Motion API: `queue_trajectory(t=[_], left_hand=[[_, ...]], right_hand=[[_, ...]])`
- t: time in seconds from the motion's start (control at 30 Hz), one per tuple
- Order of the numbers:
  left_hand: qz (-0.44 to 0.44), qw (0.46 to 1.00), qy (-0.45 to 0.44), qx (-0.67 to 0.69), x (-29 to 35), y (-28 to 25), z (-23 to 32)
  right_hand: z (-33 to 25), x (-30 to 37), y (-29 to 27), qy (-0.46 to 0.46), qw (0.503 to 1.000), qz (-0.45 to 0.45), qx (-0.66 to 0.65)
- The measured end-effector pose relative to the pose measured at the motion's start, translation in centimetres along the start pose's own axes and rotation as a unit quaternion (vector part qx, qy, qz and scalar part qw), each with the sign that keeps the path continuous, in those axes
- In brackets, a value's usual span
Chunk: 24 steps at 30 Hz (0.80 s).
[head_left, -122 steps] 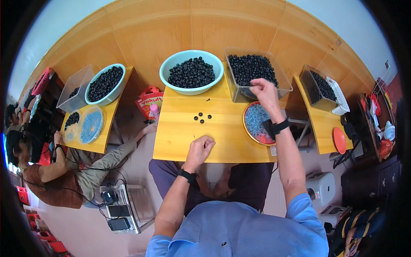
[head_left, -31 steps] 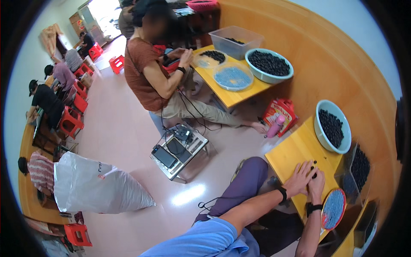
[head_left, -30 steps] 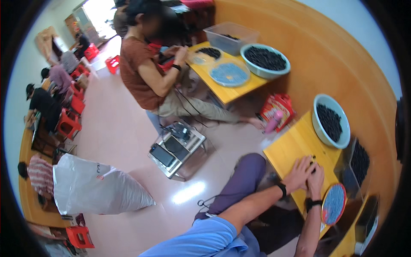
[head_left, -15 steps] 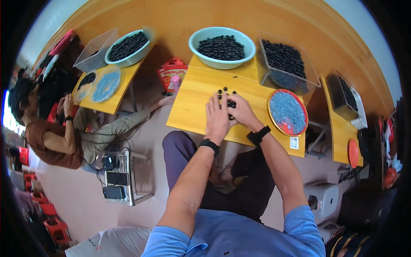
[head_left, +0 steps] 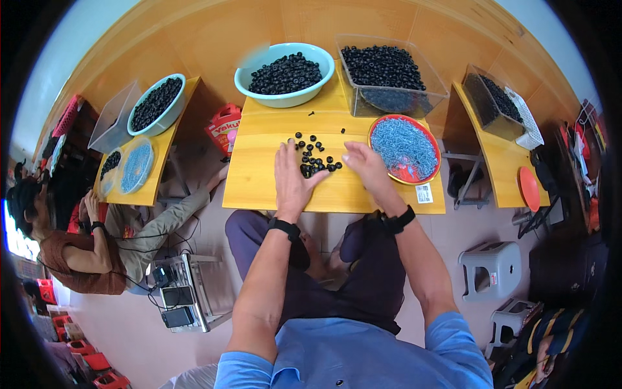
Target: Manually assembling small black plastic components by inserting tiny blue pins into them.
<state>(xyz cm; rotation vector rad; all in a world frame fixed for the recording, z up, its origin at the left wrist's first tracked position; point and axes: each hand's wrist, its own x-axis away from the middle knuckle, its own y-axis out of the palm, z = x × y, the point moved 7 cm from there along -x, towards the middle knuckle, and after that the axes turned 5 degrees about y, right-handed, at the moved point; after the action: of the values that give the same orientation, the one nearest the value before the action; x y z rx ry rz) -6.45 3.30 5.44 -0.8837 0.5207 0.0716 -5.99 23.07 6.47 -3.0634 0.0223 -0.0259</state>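
Note:
A loose group of small round black pieces (head_left: 313,160) lies on the yellow table (head_left: 253,185) in front of me, several of them bunched at its near side. My left hand (head_left: 289,180) rests flat along the left of the group, fingers stretched forward and thumb out, touching or nearly touching the nearest pieces. On the other side my right hand (head_left: 370,170) is raised a little, its fingers loosely apart with nothing visible in them. It is between the black pieces and a red round tray (head_left: 372,137) of thin blue-grey metal pieces that look like screws (head_left: 405,146).
At the table's back stand a light green basin (head_left: 241,81) and a clear plastic box (head_left: 389,107), both holding black pieces. A similar table (head_left: 170,123) is at left, where another person (head_left: 84,240) sits. Grey stools (head_left: 492,269) stand at right.
My hands were close together over the black pieces; now they are apart, the right one moved toward the red tray. The pieces lie spread out in view. The whole view has shifted.

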Motion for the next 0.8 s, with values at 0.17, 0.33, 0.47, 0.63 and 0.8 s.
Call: queue_trajectory(t=[0.17,0.33,0.47,0.63,0.8], left_hand=[[0.173,0.932,-0.134,0.29,1.3,-1.8,-4.3],[0.186,0.914,-0.169,0.319,1.5,-2.0,-4.0],[0.183,0.929,-0.144,0.288,1.3,-2.3,-4.0],[0.164,0.934,-0.16,0.274,1.1,-2.7,-3.4],[0.166,0.947,-0.147,0.234,1.2,-1.8,-4.3]], right_hand=[[0.8,5.1,-0.8,-0.052,0.98,0.053,0.186],[-1.0,10.6,-2.1,-0.154,0.887,0.164,0.405],[0.5,12.2,-4.1,-0.124,0.887,0.207,0.393],[1.3,12.7,-5.9,-0.165,0.887,0.248,0.354],[1.8,8.8,-4.5,-0.107,0.906,0.185,0.365]])
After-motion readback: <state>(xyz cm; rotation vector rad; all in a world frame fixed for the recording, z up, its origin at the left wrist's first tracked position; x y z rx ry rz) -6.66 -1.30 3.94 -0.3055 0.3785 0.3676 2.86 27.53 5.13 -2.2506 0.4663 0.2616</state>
